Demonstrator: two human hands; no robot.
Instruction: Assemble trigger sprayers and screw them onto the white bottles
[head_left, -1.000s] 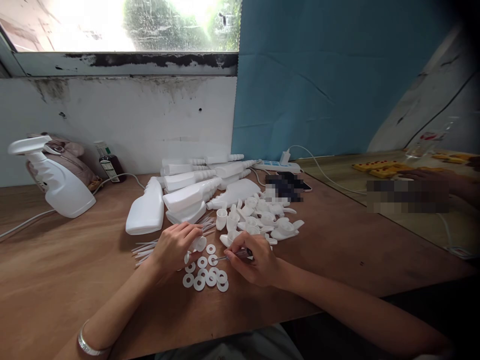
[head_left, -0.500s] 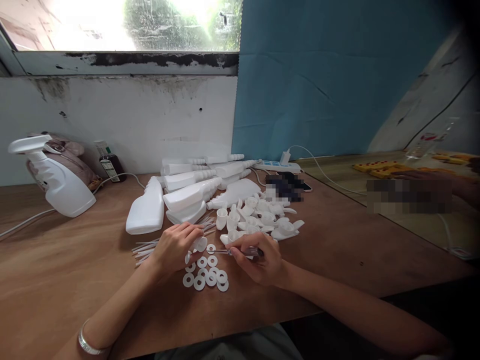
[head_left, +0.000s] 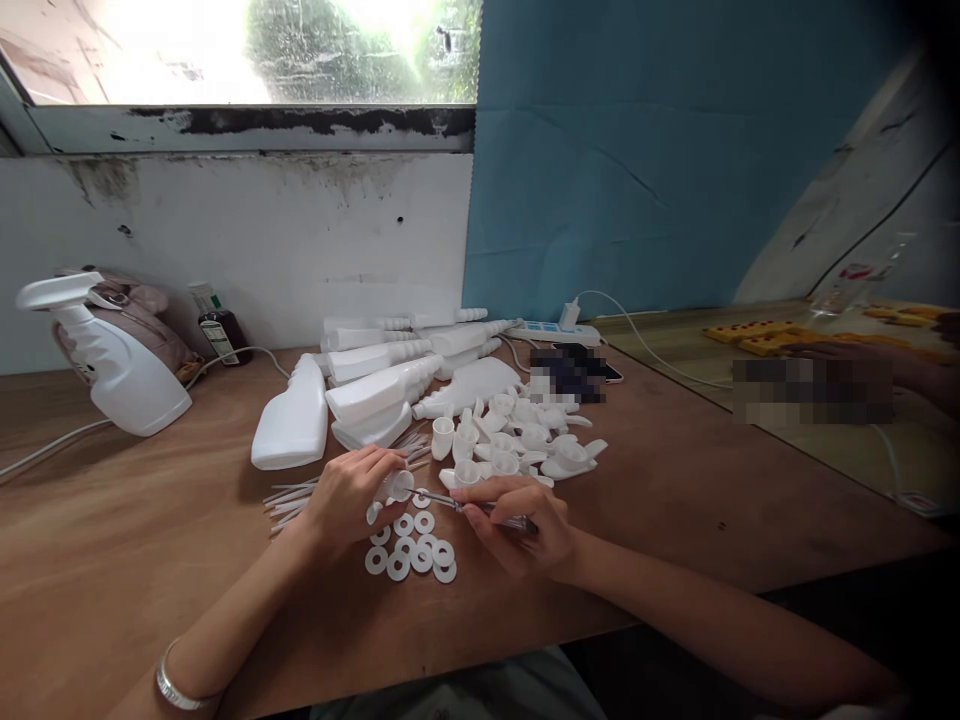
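My left hand [head_left: 352, 497] is closed around a white spray head [head_left: 400, 487], whose round opening faces right. Between the fingers of my right hand [head_left: 525, 522] is a slim screwdriver [head_left: 439, 499] with a clear handle and a thin metal shaft. Its tip reaches the rim of the spray head's opening; whether it goes inside I cannot tell. Several flat white washers [head_left: 399, 566] lie on the table just below the two hands. Behind my right hand is a heap of white spray heads [head_left: 534, 437]. Thin white tubes [head_left: 289, 503] stick out from behind my left hand.
White bottles [head_left: 382, 390] are piled at the back, beside one nearer bottle [head_left: 291, 420]. An assembled spray bottle [head_left: 139, 375] leans at left, near a dark bottle [head_left: 223, 330]. A power strip [head_left: 581, 335] sits by the wall. Another person's arm [head_left: 926, 370] is at far right.
The screwdriver tip has moved up and left from over the washers to the spray head's opening. My right hand has tilted and shifted slightly right. My left hand has barely moved.
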